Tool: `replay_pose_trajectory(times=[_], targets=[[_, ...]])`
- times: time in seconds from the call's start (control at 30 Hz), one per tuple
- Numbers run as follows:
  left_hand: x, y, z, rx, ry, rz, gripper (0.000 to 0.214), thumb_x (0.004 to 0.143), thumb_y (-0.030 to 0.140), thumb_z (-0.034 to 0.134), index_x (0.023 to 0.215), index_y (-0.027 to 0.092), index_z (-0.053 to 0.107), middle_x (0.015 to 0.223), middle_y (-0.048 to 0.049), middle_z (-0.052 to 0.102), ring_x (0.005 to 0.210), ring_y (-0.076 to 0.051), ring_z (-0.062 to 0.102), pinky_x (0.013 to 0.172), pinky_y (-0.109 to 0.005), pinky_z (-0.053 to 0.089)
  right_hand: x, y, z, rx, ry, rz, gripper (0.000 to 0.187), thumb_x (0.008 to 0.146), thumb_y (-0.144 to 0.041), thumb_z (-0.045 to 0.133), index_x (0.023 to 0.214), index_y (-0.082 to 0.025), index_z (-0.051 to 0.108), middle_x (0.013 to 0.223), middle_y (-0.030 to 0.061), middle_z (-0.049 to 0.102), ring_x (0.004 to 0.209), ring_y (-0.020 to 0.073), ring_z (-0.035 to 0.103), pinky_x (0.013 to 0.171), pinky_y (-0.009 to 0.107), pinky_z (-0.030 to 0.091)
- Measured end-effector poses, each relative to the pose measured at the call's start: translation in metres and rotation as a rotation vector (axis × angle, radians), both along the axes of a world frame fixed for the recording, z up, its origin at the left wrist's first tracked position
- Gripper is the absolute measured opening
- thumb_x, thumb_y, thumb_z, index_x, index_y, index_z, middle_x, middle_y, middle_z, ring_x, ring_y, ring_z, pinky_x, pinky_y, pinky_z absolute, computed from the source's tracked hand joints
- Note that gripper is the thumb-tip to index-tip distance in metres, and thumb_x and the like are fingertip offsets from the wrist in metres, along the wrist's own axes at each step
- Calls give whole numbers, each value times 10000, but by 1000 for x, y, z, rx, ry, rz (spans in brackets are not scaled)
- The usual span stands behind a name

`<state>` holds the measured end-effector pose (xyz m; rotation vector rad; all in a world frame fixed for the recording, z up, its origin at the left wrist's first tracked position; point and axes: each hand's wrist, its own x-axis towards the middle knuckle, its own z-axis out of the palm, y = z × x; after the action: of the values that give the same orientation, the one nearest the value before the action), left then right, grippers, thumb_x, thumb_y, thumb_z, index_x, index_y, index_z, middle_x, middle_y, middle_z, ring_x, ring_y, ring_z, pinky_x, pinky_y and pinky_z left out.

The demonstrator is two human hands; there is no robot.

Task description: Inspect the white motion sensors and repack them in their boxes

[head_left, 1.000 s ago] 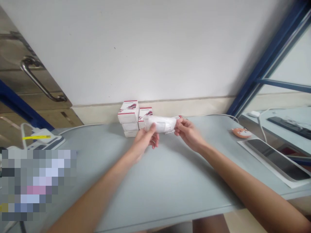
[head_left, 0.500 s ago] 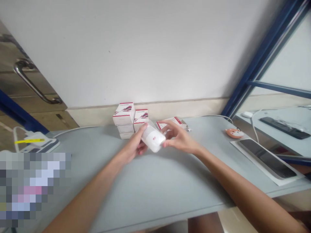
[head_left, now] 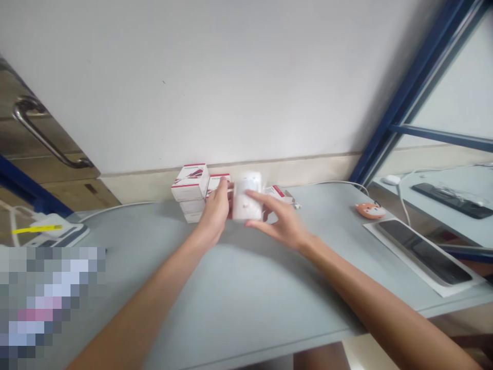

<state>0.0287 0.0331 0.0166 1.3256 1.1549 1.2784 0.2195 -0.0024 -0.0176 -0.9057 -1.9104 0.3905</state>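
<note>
Two hands meet over the grey table (head_left: 239, 298): the left hand (head_left: 213, 211) grips the upright white device (head_left: 246, 199), and the right hand (head_left: 279, 223) touches its front with open, stretched fingers. Just behind stand red-and-white boxes (head_left: 190, 187), at the wall (head_left: 231, 77).

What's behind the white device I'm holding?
Red-and-white boxes stand stacked behind the white device, by the left hand; another box lies at its right. The device and fingers cover whatever sits directly behind.
</note>
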Motion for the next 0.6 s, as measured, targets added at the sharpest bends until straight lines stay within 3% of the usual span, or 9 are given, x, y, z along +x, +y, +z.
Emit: replay_pose_trajectory(times=[0.07, 0.13, 0.2, 0.3, 0.43, 0.5, 0.6], targets=[[14, 16, 3, 92, 76, -15, 415, 1017, 558, 471, 1127, 220, 685, 790, -45, 684, 704, -200, 659, 611, -284, 487, 10, 6, 5, 2, 130, -130, 644, 894, -574, 785, 1483, -366, 627, 1065, 61, 757, 755, 204, 620, 803, 386, 579], [30, 32, 0, 204, 293, 1, 311, 998, 418, 514, 1166, 209, 671, 847, -48, 695, 741, -200, 666, 693, -306, 515, 23, 15, 9, -11, 225, -279, 663, 874, -570, 802, 1475, -342, 639, 945, 46, 741, 715, 206, 610, 787, 395, 581], [44, 46, -9, 343, 598, -47, 329, 973, 347, 551, 1245, 195, 658, 1060, -102, 735, 960, -242, 710, 887, -369, 540, 40, 26, 9, -32, 248, -393, 686, 859, -567, 811, 1479, -326, 640, 866, 34, 723, 691, 211, 609, 769, 404, 574], [58, 59, -23, 412, 834, -142, 546, 886, 417, 727, 1381, 208, 631, 1406, -178, 652, 1342, -367, 591, 1128, -481, 430, 68, 42, 1, -49, 172, -518, 692, 835, -560, 822, 1460, -312, 662, 851, 35, 724, 704, 222, 624, 795, 426, 558], [62, 61, -33, 363, 986, -254, 653, 909, 581, 694, 1451, 230, 600, 1386, -191, 682, 1272, -410, 643, 1033, -489, 490, 92, 56, -10, -91, 109, -632, 691, 831, -560, 811, 1456, -301, 672, 783, 24, 694, 737, 240, 647, 818, 432, 538], [59, 53, -32, 379, 983, -208, 681, 919, 611, 673, 1494, 262, 567, 1415, -182, 663, 1263, -418, 646, 980, -484, 516, 95, 57, -10, -107, 109, -634, 688, 832, -565, 807, 1454, -304, 674, 789, 24, 693, 758, 244, 654, 827, 431, 535], [48, 30, -29, 469, 967, -116, 696, 918, 621, 678, 1523, 309, 531, 1417, -149, 656, 1245, -414, 652, 958, -488, 527, 90, 51, -1, -132, 120, -524, 678, 844, -556, 802, 1464, -317, 667, 868, 37, 711, 764, 232, 641, 813, 418, 542]])
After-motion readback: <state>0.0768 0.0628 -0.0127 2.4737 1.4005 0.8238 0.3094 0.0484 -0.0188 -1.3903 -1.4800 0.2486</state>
